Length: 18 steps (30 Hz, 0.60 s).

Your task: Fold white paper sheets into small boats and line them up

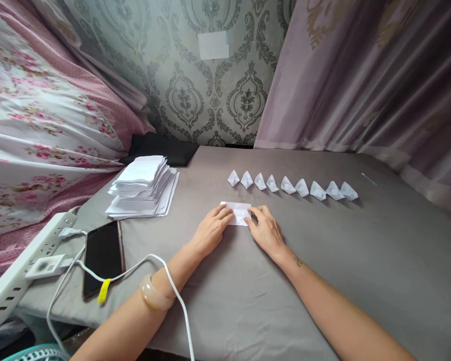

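A small folded sheet of white paper [239, 212] lies flat on the grey cloth in front of me, with crease lines across it. My left hand [211, 227] rests on its left end, fingers stretched over the paper and pressing it down. At the right end my right hand [265, 229] has its thumb and fingers closed on the paper's edge. Just behind the sheet stands a row of several folded white paper boats [288, 185], running off to the right.
A stack of white paper [143, 188] is at the left, near a black cloth item [165, 149]. Closer in lie a phone [103, 255], a white power strip [30, 265] and a white cable [150, 256] crossing my left forearm. A thin stick [369, 179] lies far right.
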Tool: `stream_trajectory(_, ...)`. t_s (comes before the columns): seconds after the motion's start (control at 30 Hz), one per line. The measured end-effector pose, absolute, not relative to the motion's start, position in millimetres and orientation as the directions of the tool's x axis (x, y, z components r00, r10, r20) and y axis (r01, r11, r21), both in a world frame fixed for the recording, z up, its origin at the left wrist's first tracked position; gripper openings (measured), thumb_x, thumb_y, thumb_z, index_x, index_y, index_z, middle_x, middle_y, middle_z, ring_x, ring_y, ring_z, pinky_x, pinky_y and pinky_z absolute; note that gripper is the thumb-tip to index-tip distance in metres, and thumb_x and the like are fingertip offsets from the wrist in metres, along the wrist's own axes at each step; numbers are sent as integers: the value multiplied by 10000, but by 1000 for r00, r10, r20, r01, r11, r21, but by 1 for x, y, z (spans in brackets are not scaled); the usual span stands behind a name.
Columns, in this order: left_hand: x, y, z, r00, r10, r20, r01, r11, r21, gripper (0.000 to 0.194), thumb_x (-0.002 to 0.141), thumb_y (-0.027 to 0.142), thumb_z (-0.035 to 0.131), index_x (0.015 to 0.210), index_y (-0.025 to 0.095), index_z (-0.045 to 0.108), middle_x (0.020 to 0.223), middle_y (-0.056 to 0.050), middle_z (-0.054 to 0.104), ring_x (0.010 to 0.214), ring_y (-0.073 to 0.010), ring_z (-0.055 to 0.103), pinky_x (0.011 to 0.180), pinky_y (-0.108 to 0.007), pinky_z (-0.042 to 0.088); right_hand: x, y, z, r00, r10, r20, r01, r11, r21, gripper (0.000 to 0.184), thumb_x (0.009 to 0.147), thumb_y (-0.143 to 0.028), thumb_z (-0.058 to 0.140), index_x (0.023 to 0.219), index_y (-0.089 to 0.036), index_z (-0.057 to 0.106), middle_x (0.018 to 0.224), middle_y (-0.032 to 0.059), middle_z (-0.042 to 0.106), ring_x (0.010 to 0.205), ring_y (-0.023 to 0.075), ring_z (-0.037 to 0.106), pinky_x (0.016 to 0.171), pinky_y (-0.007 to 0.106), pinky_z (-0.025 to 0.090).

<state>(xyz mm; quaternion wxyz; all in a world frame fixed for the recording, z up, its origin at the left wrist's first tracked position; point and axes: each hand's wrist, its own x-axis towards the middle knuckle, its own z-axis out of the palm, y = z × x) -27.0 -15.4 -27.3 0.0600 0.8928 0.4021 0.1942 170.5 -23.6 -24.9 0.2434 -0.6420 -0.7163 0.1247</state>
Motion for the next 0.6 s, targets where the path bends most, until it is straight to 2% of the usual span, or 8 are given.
stream_trajectory(0.1,-26,-14,-35,593,753,286,696,-658,288,435,840,32,332,1237,144,472,1321,-129,516,1275,-226,424,1040,-400,381,170,-26,-22,-142,975,169,885,202,-421,310,905,-305,444,1184,-253,568,1271,71,510,971,199,596,752,290,456)
stream_trajectory(0.17,-24,-15,-36,550,786,285,729,-617,297,355,905,206,391,1246,133,458,1331,-161,503,1269,-256,436,1030,-422,386,169,-28,-20,-193,968,161,895,241,-376,338,924,-290,394,1224,-248,545,1342,72,475,1067,224,560,792,312,456)
stream_trajectory(0.23,-22,-15,-33,513,810,286,754,-584,302,423,890,401,466,1224,142,472,1316,-166,515,1240,-280,462,1000,-426,404,169,-29,-20,-216,964,154,895,258,-362,364,932,-281,366,1260,-236,516,1366,74,469,1129,238,525,825,334,455)
stream_trajectory(0.3,-20,-14,-29,492,821,291,771,-566,293,438,867,478,486,1181,173,498,1278,-140,551,1180,-272,512,948,-407,432,168,-28,-21,-211,964,161,885,259,-388,374,934,-280,355,1272,-227,505,1365,77,479,1148,242,513,845,347,455)
stream_trajectory(0.4,-17,-12,-23,533,790,302,769,-602,217,300,928,390,402,1115,195,532,1178,-110,616,1100,-242,562,927,-391,416,170,-25,-23,-143,965,218,822,238,-517,360,933,-293,347,1227,-208,538,1307,86,533,1121,229,536,874,342,452)
stream_trajectory(0.47,-16,-11,-21,554,767,323,758,-625,184,276,956,318,335,1058,188,557,1063,-98,657,1026,-220,591,943,-388,385,171,-21,-24,-46,965,259,736,208,-644,359,935,-326,337,1168,-178,567,1231,106,577,1019,210,589,859,328,463)
stream_trajectory(0.53,-17,-11,-19,490,797,354,772,-585,248,308,967,292,295,963,180,581,880,-68,674,859,-183,615,899,-351,394,172,-19,-24,61,964,258,632,162,-758,389,933,-384,331,1118,-152,582,1169,125,600,884,190,627,813,323,483)
stream_trajectory(0.6,-18,-11,-17,344,863,370,786,-480,389,333,964,312,297,890,178,592,720,-30,634,695,-150,574,778,-292,414,173,-18,-23,122,969,217,537,119,-835,425,924,-445,332,1089,-147,586,1142,135,608,832,186,632,773,326,496)
